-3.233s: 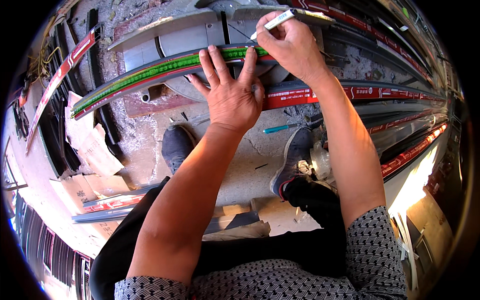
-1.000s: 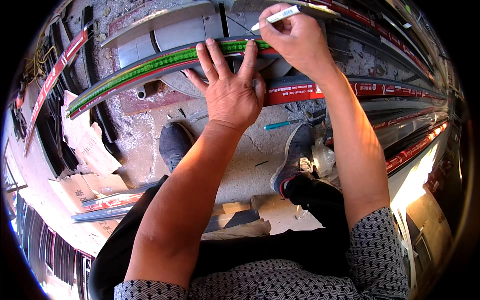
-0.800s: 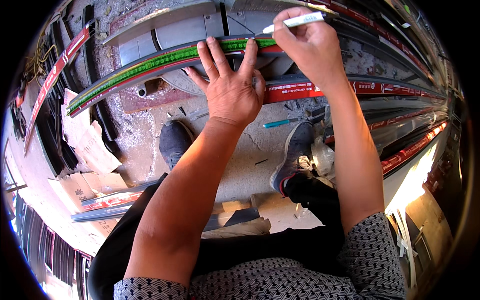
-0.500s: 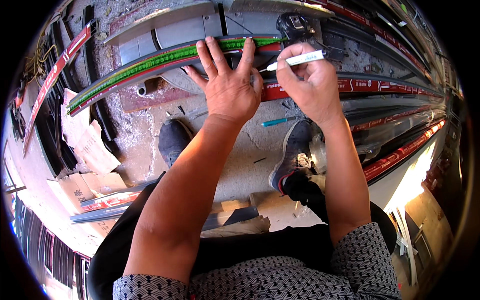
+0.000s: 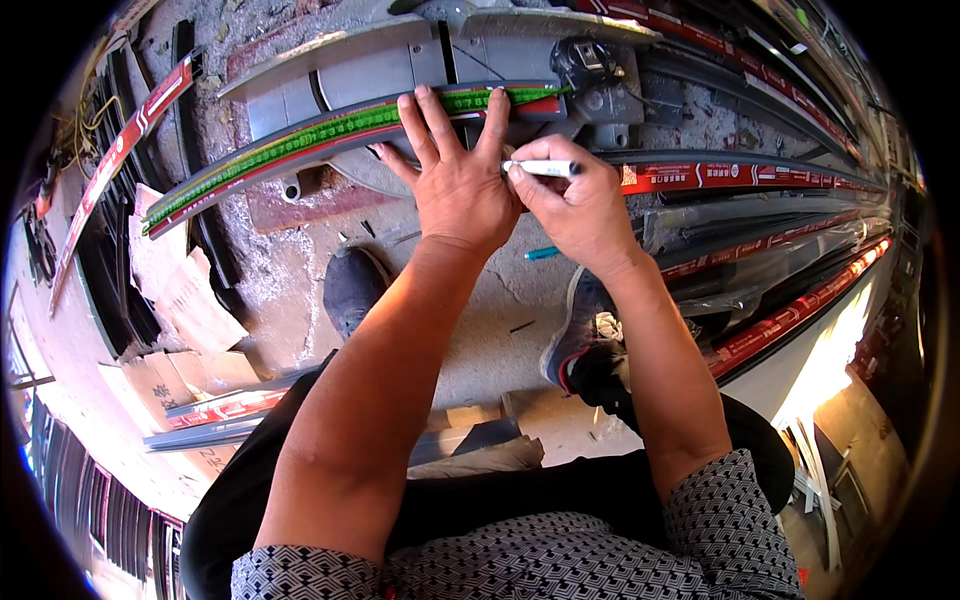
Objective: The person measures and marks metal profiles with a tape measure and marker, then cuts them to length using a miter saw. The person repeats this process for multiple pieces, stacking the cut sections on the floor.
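The white marker (image 5: 545, 168) lies level in the right hand (image 5: 580, 205), fingers closed around it, beside the left hand (image 5: 460, 180); the left hand presses flat, fingers spread, on the green-striped profile (image 5: 300, 145); grey metal sections (image 5: 350, 70) lie behind it; red-taped profiles (image 5: 740, 175) extend right; cardboard scraps (image 5: 190, 300) lie left.

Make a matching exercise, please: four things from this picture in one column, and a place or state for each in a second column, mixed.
1. left hand
2. right hand
3. green strip
4. teal pencil

a. lies on the concrete floor
b. holds a white marker
c. pressed flat, fingers spread
d. under the spread fingers

Pairs: 1-c, 2-b, 3-d, 4-a
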`<act>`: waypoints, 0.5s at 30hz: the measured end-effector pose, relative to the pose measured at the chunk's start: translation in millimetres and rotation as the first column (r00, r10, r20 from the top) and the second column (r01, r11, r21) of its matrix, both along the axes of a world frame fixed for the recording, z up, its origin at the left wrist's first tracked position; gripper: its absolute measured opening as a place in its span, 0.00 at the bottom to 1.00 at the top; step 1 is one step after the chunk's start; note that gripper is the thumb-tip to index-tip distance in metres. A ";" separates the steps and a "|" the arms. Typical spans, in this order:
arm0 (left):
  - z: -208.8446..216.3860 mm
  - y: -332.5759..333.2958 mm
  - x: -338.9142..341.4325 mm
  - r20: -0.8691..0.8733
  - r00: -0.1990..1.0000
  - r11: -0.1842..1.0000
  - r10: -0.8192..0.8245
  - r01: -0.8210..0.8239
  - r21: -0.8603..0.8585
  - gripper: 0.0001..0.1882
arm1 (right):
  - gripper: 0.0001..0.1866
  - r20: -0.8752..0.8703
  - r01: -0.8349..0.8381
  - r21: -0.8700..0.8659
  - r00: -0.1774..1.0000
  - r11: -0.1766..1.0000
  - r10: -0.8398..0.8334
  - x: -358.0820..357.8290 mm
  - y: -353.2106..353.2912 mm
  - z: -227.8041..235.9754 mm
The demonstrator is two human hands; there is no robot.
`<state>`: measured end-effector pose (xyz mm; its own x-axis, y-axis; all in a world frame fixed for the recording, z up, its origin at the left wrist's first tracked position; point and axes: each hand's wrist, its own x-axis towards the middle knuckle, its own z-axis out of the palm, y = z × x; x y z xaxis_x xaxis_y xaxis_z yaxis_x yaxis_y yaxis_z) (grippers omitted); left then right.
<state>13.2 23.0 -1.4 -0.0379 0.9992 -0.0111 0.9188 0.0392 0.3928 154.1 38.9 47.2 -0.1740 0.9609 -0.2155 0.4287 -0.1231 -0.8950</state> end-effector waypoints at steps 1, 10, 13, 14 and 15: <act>0.5 0.2 0.3 0.001 1.000 1.000 -0.002 0.002 -0.010 0.38 | 0.11 0.012 0.003 0.021 1.000 1.000 -0.003 -0.7 -3.0 -4.3; -0.9 0.0 0.6 0.008 1.000 1.000 0.004 -0.004 -0.015 0.38 | 0.11 0.082 0.079 0.031 0.993 0.996 -0.081 -9.3 -5.4 -9.5; -2.8 0.7 0.8 0.008 1.000 1.000 0.006 -0.006 -0.001 0.37 | 0.13 0.088 0.102 0.003 0.991 0.995 -0.102 -11.8 -4.9 -11.7; -3.1 0.7 1.1 0.012 1.000 1.000 0.007 -0.007 -0.006 0.37 | 0.13 0.093 0.111 0.005 0.989 0.994 -0.111 -13.5 -4.6 -12.4; -2.3 1.3 1.6 0.016 1.000 1.000 0.007 -0.007 -0.010 0.36 | 0.13 0.099 0.120 0.008 0.988 0.993 -0.120 -14.4 -4.2 -13.9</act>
<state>14.8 24.3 -3.7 -0.0446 0.9988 -0.0215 0.9120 0.0495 0.4071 139.7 34.7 33.3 -0.0352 0.9740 -0.2237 0.4975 -0.1771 -0.8492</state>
